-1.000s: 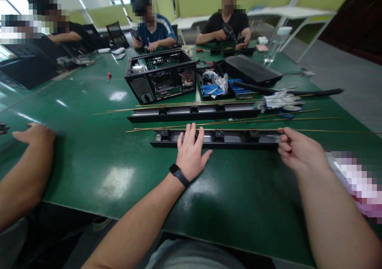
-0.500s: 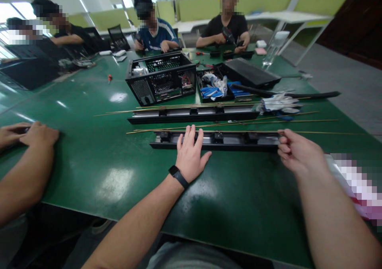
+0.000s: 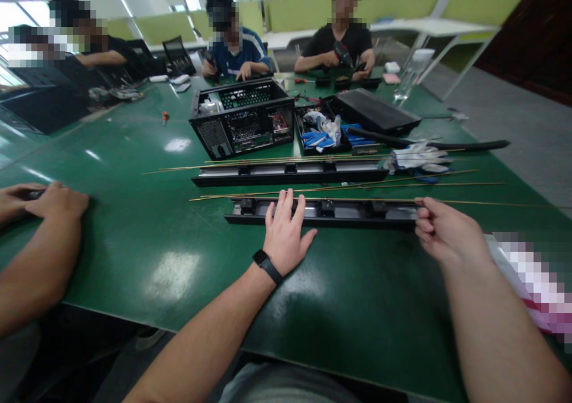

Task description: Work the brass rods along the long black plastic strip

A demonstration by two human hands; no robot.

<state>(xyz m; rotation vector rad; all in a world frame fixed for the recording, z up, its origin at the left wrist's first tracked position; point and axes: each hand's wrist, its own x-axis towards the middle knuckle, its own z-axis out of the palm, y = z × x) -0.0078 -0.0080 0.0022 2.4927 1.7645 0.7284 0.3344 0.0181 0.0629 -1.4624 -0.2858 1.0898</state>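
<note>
My left hand point(image 3: 286, 230), a black watch on its wrist, lies with fingers spread across the near black rail point(image 3: 353, 219). This rail is a long channel with several small black blocks point(image 3: 327, 207) inside, and my fingers partly cover one. At the rail's right end, my right hand point(image 3: 440, 227) is closed, thumb and forefinger pinched on a thin brass-coloured rod point(image 3: 482, 204). That rod runs along the rail's far edge and sticks out past my hand to the right. The rail's right tip is hidden behind my fingers.
Behind lies a second black rail point(image 3: 268, 179) with more thin rods. Beyond it stand an open computer case point(image 3: 243, 120), a black tray of gloves point(image 3: 322, 132) and a white glove point(image 3: 417, 155). A neighbour's hands point(image 3: 58, 200) rest at left. Other people sit across the green table point(image 3: 134, 242).
Both my hands stay nearly where they were, the left flat and the right pinching. The view shifts very slightly. Across the table, a person in blue has lowered their head a little.
</note>
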